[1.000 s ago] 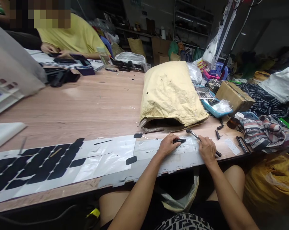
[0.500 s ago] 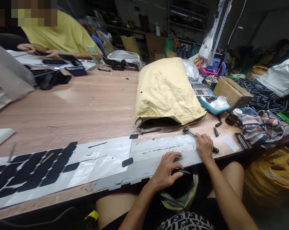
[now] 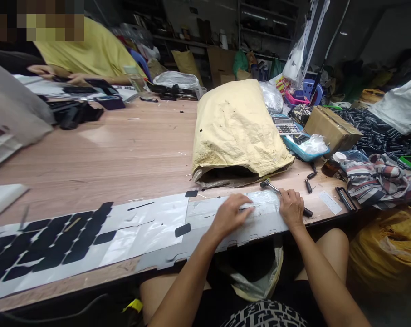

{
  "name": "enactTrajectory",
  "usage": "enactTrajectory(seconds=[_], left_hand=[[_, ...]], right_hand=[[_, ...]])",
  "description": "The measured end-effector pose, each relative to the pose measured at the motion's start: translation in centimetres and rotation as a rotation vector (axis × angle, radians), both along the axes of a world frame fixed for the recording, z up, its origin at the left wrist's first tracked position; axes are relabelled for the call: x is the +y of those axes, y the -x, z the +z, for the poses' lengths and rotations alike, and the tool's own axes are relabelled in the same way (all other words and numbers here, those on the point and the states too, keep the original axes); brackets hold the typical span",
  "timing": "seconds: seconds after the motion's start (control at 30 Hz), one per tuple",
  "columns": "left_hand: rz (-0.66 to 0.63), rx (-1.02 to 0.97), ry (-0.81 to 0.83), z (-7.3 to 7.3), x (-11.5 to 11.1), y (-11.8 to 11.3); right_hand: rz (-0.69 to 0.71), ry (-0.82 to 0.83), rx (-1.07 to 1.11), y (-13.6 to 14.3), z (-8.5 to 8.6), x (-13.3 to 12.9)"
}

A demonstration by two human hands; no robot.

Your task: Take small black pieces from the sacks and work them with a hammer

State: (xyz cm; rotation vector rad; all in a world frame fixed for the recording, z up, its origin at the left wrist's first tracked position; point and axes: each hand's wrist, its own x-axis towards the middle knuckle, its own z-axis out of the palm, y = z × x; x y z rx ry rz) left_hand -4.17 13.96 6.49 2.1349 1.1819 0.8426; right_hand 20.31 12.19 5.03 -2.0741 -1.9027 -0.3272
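Observation:
My right hand [image 3: 291,210] is closed around the shaft of a small hammer [image 3: 273,187], which lies across the right end of a grey-white board [image 3: 202,238]. Its metal head points toward the sack, and the black grip sticks out past my hand. Over the middle of the board hovers my left hand [image 3: 233,213], thumb and fingers apart, with nothing clearly seen between them. To the left, a white sheet [image 3: 130,240] carries rows of rounded black pieces [image 3: 85,238]. Single black pads [image 3: 183,230] lie near the board's left part.
A large yellow sack [image 3: 239,127] lies mouth-forward behind the board. Right of it are a calculator [image 3: 286,126], a blue tray [image 3: 302,152], a cardboard box [image 3: 331,129] and a brown bottle [image 3: 332,164]. An open bag [image 3: 256,290] hangs below the table edge. Across the table sits a person in yellow [image 3: 100,54].
My left hand has moved up and away from the table's front edge onto the board. The dark piece beside its fingers is no longer seen. My right hand stays on the hammer.

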Motion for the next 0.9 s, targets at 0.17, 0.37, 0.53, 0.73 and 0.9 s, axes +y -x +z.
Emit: enactTrajectory(seconds=[0.17, 0.37, 0.53, 0.73, 0.9], left_hand=[[0.344, 0.346, -0.086, 0.2, 10.0, -0.2], [0.342, 0.43, -0.11, -0.6, 14.4, -1.1], [0.315, 0.467, -0.134, 0.0, 12.5, -0.6], [0.104, 0.34, -0.193, -0.2, 5.2, -1.5], [0.005, 0.199, -0.085, -2.4, 2.5, -2.7]], right_hand=[[0.004, -0.012, 0.007, -0.1, 0.0, 0.0], [0.004, -0.006, 0.01, -0.1, -0.1, -0.1], [-0.001, 0.001, 0.024, 0.0, 0.0, -0.2], [-0.008, 0.015, 0.012, 0.1, 0.2, -0.2], [-0.007, 0.02, 0.011, -0.1, 0.0, -0.2]])
